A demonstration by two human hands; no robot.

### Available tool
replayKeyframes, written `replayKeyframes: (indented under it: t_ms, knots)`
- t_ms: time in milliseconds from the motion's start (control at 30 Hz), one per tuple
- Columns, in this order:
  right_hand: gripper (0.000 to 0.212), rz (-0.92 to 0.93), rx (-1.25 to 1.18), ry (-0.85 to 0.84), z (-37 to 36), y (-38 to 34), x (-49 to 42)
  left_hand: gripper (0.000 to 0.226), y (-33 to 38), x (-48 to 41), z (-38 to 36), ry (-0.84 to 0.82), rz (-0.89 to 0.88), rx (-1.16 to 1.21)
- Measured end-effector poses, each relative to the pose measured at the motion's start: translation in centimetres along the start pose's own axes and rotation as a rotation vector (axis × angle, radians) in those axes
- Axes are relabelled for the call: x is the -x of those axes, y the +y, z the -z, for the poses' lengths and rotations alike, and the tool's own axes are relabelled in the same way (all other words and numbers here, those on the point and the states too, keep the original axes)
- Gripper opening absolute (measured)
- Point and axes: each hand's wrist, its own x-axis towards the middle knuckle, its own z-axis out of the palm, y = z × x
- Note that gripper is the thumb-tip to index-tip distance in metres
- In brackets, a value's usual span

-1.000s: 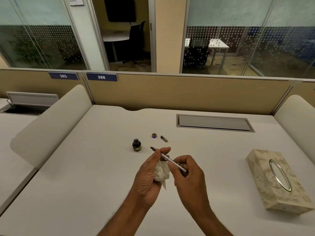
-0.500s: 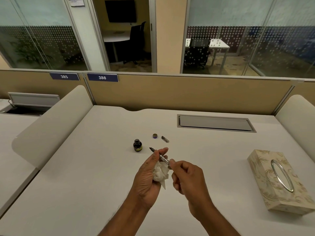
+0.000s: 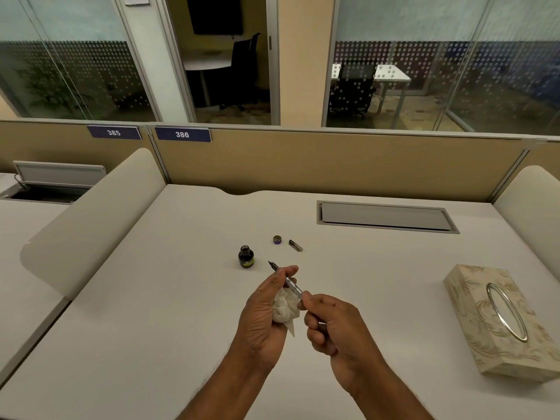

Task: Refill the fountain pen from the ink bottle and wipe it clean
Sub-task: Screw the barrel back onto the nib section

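Observation:
A slim silver fountain pen point(image 3: 291, 284) points its dark nib up and to the left, above the desk. My left hand point(image 3: 266, 310) pinches the pen near the nib, with a crumpled white tissue point(image 3: 285, 306) bunched in its palm. My right hand point(image 3: 331, 324) grips the pen's rear end, which its fingers hide. A small dark ink bottle point(image 3: 246, 256) stands uncapped on the white desk point(image 3: 151, 298), just left of the nib. Behind it lie the purple bottle cap point(image 3: 277, 239) and the pen's cap point(image 3: 295, 245).
A patterned tissue box point(image 3: 500, 319) with an oval metal opening lies at the right. A closed cable flap point(image 3: 385, 216) is set into the desk's far side. A tan partition point(image 3: 333, 162) and rounded side dividers point(image 3: 88, 219) bound the desk.
My right hand has slid back toward the pen's rear end and down to the right. The pen stays pinched in the left hand with the tissue.

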Motion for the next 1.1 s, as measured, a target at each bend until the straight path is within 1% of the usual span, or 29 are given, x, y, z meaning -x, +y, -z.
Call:
replayKeyframes:
  t_ms: [233,333,400,467,600,667,767,867,1000,1100]
  knots:
    - [0.022,-0.159,-0.178,-0.068,0.4,0.2,-0.4,0.018,-0.4,-0.2,0.3,-0.024,0.015,-0.027]
    - [0.022,-0.176,-0.202,-0.071,0.4,0.5,-0.8,0.019,-0.7,-0.8,0.8,-0.019,0.026,-0.051]
    - [0.025,-0.113,-0.099,-0.05,0.5,0.9,-1.1,0.018,-0.8,-1.3,1.2,-0.026,0.02,-0.084]
    - [0.028,0.022,0.111,0.005,0.4,1.4,-1.5,0.019,-0.7,-1.7,1.5,-0.032,0.004,-0.14]
    - [0.016,0.322,0.545,0.142,-0.1,3.0,-2.8,0.02,-0.9,-2.9,2.3,-0.012,-0.009,-0.25]
    - [0.016,0.41,0.682,0.207,-0.3,3.8,-3.8,0.021,-1.1,-3.6,3.0,0.006,0.022,-0.263]
    - [0.018,0.493,0.761,0.25,-0.5,4.9,-5.5,0.028,-1.4,-4.6,4.2,0.019,0.061,-0.268]
    - [0.012,0.525,0.802,0.265,-0.8,5.7,-7.2,0.028,-1.9,-6.0,5.6,0.04,0.084,-0.237]
    - [0.012,0.521,0.749,0.305,-1.3,6.8,-9.1,0.022,-1.8,-7.3,6.8,0.07,0.205,-0.113]
    - [0.012,0.535,0.698,0.377,-1.6,7.6,-10.6,0.032,-1.6,-8.2,8.2,0.158,0.197,-0.117]
